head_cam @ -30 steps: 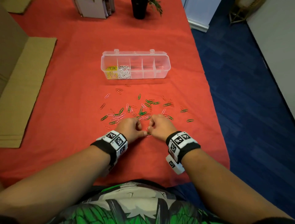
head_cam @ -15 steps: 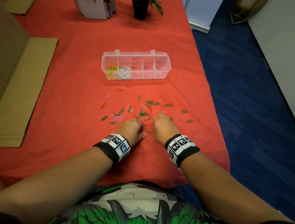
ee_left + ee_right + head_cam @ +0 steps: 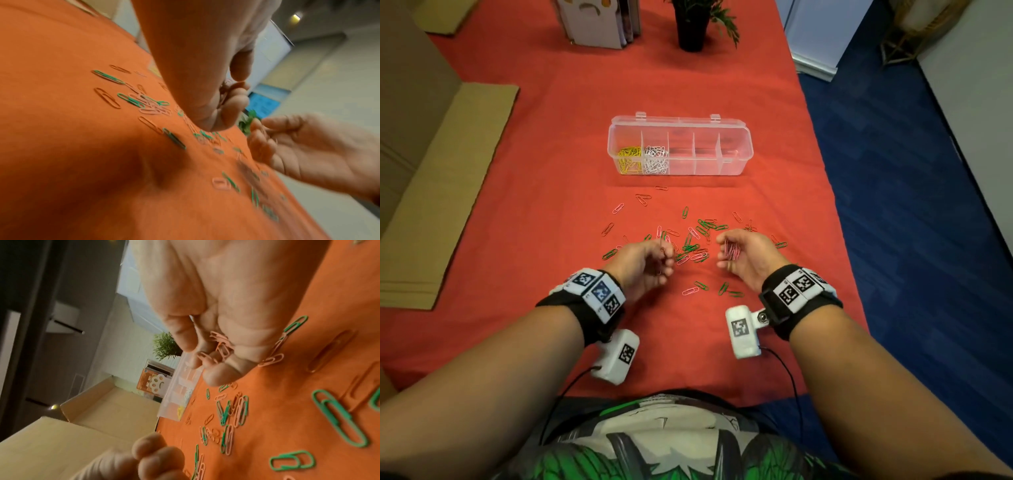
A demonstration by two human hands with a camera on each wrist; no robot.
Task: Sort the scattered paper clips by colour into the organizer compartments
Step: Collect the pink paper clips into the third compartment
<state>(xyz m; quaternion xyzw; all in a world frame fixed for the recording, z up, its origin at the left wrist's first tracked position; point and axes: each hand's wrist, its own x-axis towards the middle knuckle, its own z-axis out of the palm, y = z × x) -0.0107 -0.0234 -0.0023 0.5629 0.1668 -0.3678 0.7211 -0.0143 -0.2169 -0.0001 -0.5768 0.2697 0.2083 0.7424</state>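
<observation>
A clear organizer (image 3: 736,161) lies across the red cloth, with yellow clips (image 3: 629,161) in its leftmost compartment and white clips (image 3: 656,160) in the one beside it. Green, pink and red clips (image 3: 690,248) lie scattered in front of it. My right hand (image 3: 724,254) is lifted and turned palm inward. Its curled fingers hold a bunch of pink clips (image 3: 732,249), which also show in the right wrist view as pink clips (image 3: 221,344). My left hand (image 3: 666,261) hovers to the left with fingers curled, and a few pink clips (image 3: 224,91) show inside them.
Flat cardboard (image 3: 448,192) lies on the left of the table. Books (image 3: 599,24) and a potted plant (image 3: 690,31) stand at the far end. The table's right edge drops to a blue floor (image 3: 893,212).
Both hands have lifted off the cloth, moved apart and turned palms inward. The bunch of pink clips in my right hand now shows.
</observation>
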